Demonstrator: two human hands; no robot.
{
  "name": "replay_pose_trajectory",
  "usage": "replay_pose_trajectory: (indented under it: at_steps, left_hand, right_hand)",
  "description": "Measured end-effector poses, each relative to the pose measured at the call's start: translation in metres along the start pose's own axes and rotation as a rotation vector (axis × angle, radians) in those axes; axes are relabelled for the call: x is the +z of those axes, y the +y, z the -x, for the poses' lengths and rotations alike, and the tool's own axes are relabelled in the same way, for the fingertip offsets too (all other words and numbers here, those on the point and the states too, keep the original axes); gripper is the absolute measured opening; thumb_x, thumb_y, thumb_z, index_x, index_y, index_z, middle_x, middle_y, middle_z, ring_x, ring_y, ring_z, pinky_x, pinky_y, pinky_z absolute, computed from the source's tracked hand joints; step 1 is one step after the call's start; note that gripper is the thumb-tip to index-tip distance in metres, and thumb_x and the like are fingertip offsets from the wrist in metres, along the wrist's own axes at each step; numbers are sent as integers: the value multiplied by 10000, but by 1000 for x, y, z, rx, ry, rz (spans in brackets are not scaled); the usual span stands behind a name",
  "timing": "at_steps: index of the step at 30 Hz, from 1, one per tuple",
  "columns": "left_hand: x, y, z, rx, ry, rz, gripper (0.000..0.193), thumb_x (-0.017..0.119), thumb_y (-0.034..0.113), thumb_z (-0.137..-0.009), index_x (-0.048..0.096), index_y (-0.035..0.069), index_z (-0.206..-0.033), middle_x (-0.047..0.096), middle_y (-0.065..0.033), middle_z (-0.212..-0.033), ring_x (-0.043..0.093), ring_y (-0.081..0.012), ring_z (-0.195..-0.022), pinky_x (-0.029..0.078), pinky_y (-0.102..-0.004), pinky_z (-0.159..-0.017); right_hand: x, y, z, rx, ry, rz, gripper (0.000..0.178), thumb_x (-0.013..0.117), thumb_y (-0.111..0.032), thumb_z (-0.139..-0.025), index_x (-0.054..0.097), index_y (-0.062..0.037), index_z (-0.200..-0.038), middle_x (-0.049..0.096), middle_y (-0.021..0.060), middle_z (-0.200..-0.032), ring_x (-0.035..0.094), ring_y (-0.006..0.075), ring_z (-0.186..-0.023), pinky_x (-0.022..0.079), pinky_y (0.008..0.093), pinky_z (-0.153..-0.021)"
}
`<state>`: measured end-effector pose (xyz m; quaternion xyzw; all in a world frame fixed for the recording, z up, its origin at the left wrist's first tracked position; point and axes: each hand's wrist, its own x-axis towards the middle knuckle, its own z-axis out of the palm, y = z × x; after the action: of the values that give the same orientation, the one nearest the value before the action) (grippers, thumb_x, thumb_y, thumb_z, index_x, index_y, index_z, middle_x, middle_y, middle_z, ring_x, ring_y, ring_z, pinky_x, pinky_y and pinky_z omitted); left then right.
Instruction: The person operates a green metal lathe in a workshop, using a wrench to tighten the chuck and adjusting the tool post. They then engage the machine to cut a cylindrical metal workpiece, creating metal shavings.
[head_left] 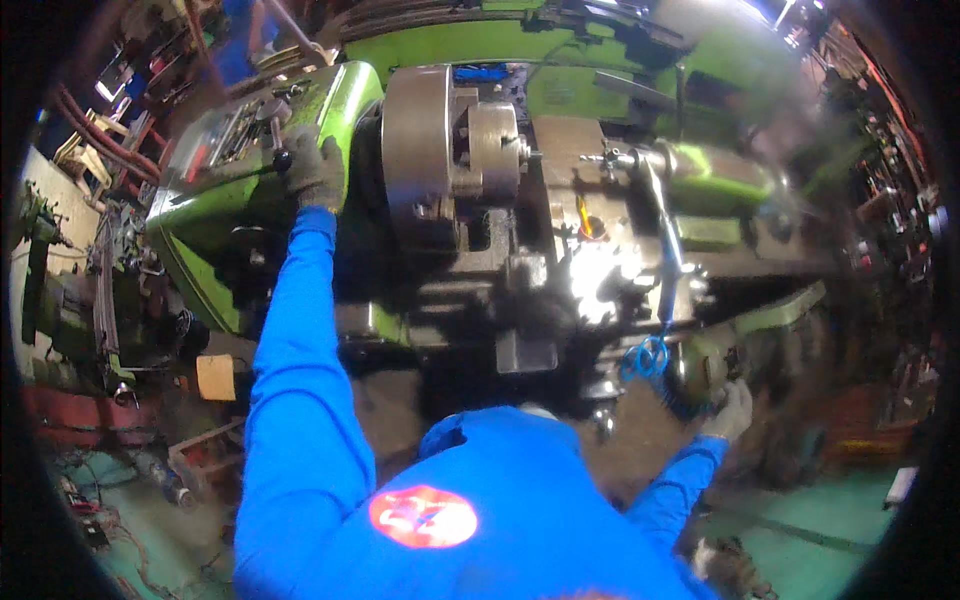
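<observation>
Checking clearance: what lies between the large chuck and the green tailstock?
Head view: a smaller metal cylinder by the chuck, then a silvery tool at the tailstock.

Green lathe (418, 135), left hand (315, 175) beside knob (283, 160), right hand (733, 411) near blue coil (650, 352)

A green-painted headstock (352, 112) sits beneath the gloved left hand (316, 170), its top sloping and its edge catching the light. A lever with a round black knob (282, 160) stands just left of that hand; whether the glove touches the knob cannot be told. Just right of the same hand, a broad, dull-steel chuck (417, 140) lies with its axis level, a narrower steel cylinder (493, 150) at its far side. Close to the gloved right hand (734, 412), a rounded metal part (697, 366) sits half in shadow, its details blurred.
</observation>
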<state>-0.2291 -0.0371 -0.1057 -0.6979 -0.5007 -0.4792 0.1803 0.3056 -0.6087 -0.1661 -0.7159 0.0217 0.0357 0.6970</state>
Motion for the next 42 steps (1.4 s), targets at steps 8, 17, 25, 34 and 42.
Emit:
replay_pose_trajectory:
  at_steps: [8, 17, 25, 34, 42]
  left_hand:
    - [-61, 104, 164, -418, 94, 295, 257, 576, 110, -950, 609, -17, -1172, 607, -205, -1218, 555, -356, -1161, 420, -453, -1042]
    - [-64, 141, 364, -439, -715, 434, 271, 474, 200, -992, 651, 0, -1038, 650, -203, -1065, 598, -384, -1019, 470, -465, -883]
    - [-59, 172, 398, -15, -691, -106, 113, 515, 135, -897, 615, 82, -894, 609, -166, -893, 592, -364, -886, 475, -488, -806]
    - [-99, 202, 272, -807, -183, 261, 322, 504, 279, -987, 671, 3, -981, 700, -144, -928, 642, -280, -868, 496, -410, -835]
    - [-63, 63, 90, -162, -34, 21, 235, 486, 137, -1019, 645, 14, -1142, 673, -179, -1103, 632, -320, -1050, 491, -420, -947]
  right_hand:
    - [-44, -9, 57, 49, 69, -13, 109, 667, -199, -924, 643, -100, -884, 567, -18, -732, 502, 81, -592, 406, 242, -509]
    - [-55, 13, 18, -103, -10, 115, 102, 627, -96, -884, 664, -36, -957, 609, 26, -826, 553, 123, -662, 456, 254, -552]
    - [-42, -4, -61, 41, -100, 75, 176, 623, -127, -889, 708, -12, -992, 603, 14, -856, 530, 123, -679, 437, 264, -596]
    - [-18, -10, -88, 218, -167, 154, 333, 608, -233, -943, 722, 6, -1146, 618, 1, -891, 525, 124, -760, 434, 304, -660]
    - [12, -28, -73, -9, -156, 168, 169, 606, -218, -954, 626, -96, -838, 533, -35, -800, 508, 98, -724, 423, 278, -630]
